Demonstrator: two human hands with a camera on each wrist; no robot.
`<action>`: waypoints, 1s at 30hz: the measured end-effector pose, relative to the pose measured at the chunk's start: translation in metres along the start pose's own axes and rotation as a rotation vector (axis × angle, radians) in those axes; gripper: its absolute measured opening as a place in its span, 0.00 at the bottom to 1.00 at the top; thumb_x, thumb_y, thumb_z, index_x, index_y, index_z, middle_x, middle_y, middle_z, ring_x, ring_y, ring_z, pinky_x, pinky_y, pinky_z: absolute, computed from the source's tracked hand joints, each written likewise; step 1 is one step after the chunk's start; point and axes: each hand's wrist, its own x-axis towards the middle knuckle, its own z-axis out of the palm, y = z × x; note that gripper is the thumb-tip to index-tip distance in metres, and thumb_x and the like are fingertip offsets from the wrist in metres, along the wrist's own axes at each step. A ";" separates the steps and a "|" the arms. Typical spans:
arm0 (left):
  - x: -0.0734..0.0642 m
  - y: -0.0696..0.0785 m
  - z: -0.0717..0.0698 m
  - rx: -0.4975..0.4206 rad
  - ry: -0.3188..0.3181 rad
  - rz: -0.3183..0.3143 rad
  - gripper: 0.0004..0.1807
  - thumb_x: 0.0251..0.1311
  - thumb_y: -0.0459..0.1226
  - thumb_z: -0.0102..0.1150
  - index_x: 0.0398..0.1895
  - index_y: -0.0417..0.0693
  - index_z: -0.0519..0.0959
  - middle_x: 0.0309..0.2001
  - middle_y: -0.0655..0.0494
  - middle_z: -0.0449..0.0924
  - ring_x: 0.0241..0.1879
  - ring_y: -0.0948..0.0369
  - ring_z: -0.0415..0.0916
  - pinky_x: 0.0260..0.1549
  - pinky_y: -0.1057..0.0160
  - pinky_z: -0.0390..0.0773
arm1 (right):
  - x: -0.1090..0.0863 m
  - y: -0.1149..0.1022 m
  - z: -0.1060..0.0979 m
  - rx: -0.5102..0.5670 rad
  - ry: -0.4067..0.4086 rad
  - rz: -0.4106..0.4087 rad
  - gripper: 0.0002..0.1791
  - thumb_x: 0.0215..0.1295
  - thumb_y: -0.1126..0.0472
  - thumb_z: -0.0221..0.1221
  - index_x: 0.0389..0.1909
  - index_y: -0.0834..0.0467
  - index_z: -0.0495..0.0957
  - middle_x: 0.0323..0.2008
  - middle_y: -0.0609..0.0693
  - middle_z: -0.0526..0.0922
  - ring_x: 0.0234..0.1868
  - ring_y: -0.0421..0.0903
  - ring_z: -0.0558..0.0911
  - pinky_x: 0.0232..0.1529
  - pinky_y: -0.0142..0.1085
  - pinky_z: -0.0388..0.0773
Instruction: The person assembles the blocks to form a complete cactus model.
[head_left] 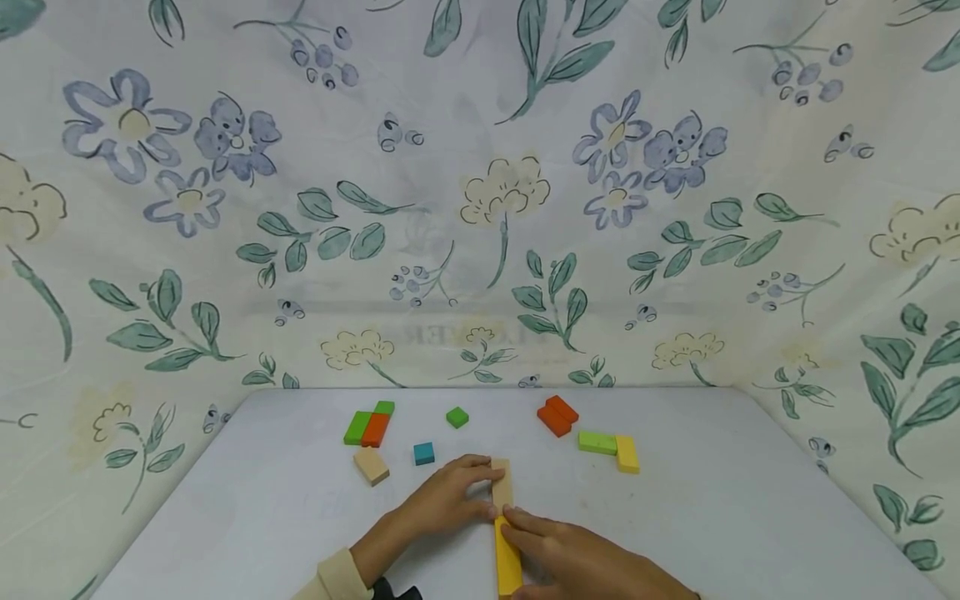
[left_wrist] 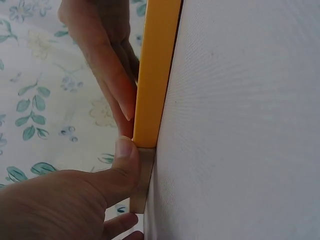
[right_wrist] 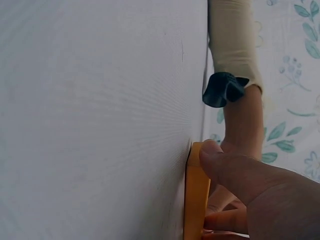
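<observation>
A plain wooden block [head_left: 502, 485] and a long yellow block [head_left: 507, 562] lie end to end in one line on the white table. My left hand [head_left: 448, 500] pinches the wooden block, its thumb near the joint and its fingers at the far end. Across the yellow block, my right hand [head_left: 577, 554] holds the near end with the thumb [right_wrist: 212, 155] and the far end with its fingers. In the left wrist view, the yellow block [left_wrist: 156, 75] meets the wooden block [left_wrist: 143, 177] beside the left thumb [left_wrist: 125, 155].
At the back left sit green [head_left: 357, 427] and red [head_left: 376, 430] blocks, a wooden block [head_left: 371, 465] and a blue cube [head_left: 423, 452]. A green block [head_left: 457, 417] stands behind. Red blocks [head_left: 557, 415], a light green block [head_left: 597, 442] and a yellow block [head_left: 627, 454] lie right.
</observation>
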 end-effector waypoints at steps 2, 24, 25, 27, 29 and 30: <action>0.000 0.000 0.000 -0.006 0.001 -0.002 0.30 0.61 0.50 0.66 0.67 0.58 0.75 0.71 0.50 0.69 0.71 0.48 0.66 0.65 0.42 0.70 | 0.000 0.000 0.000 0.002 -0.003 0.001 0.45 0.60 0.27 0.55 0.73 0.50 0.67 0.75 0.46 0.64 0.70 0.44 0.73 0.55 0.39 0.82; 0.001 0.003 0.001 0.000 0.019 -0.020 0.29 0.58 0.50 0.69 0.63 0.56 0.79 0.68 0.50 0.71 0.68 0.48 0.69 0.64 0.44 0.72 | -0.005 0.000 -0.001 -0.021 0.031 -0.058 0.43 0.62 0.29 0.54 0.72 0.51 0.67 0.74 0.47 0.65 0.68 0.44 0.75 0.52 0.36 0.83; 0.001 0.003 0.001 -0.003 0.022 -0.027 0.28 0.58 0.50 0.69 0.62 0.56 0.79 0.68 0.49 0.71 0.67 0.48 0.69 0.64 0.43 0.72 | -0.005 0.001 -0.001 -0.024 0.033 -0.061 0.43 0.62 0.29 0.54 0.72 0.50 0.67 0.74 0.47 0.65 0.68 0.44 0.75 0.52 0.36 0.83; 0.001 0.005 0.001 -0.007 0.028 -0.041 0.27 0.57 0.50 0.70 0.61 0.56 0.81 0.67 0.49 0.71 0.67 0.48 0.69 0.63 0.43 0.73 | -0.005 0.002 -0.001 -0.034 0.033 -0.069 0.43 0.62 0.29 0.53 0.72 0.49 0.67 0.73 0.46 0.66 0.65 0.42 0.77 0.51 0.34 0.83; 0.000 0.008 0.001 -0.001 0.033 -0.050 0.24 0.57 0.49 0.70 0.58 0.56 0.83 0.67 0.48 0.71 0.66 0.47 0.69 0.63 0.43 0.73 | -0.005 0.003 -0.001 -0.035 0.036 -0.079 0.42 0.62 0.29 0.54 0.72 0.48 0.68 0.72 0.46 0.68 0.61 0.39 0.78 0.51 0.32 0.83; 0.000 0.009 0.002 0.012 0.035 -0.053 0.23 0.57 0.49 0.71 0.56 0.56 0.83 0.67 0.49 0.71 0.66 0.48 0.69 0.63 0.44 0.73 | -0.005 0.003 -0.001 -0.036 0.037 -0.085 0.41 0.63 0.29 0.54 0.72 0.48 0.68 0.71 0.45 0.68 0.59 0.38 0.79 0.51 0.31 0.82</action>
